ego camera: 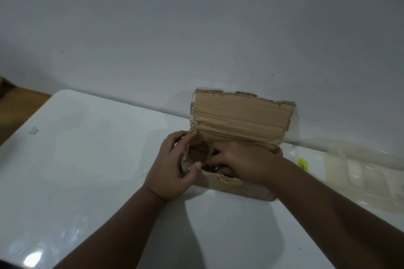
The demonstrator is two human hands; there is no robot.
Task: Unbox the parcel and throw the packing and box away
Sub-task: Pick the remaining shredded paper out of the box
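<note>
Right hand [244,164] inside open box [238,116] (contents obscured, perhaps dark); left hand [172,166] steadies.

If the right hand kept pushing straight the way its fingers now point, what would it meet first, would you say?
The right hand reaches leftward inside the open cardboard box, so it would probably first meet the box's left end wall, braced outside by the left hand. Depth is unclear.

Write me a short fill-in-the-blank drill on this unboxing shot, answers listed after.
1. The cardboard box sits on a ____ table.
2. The box's flap stands ____.
3. The right hand reaches ____ the box.
4. The left hand grips the box's ____ end.

Answers: white; open; into; left
</note>
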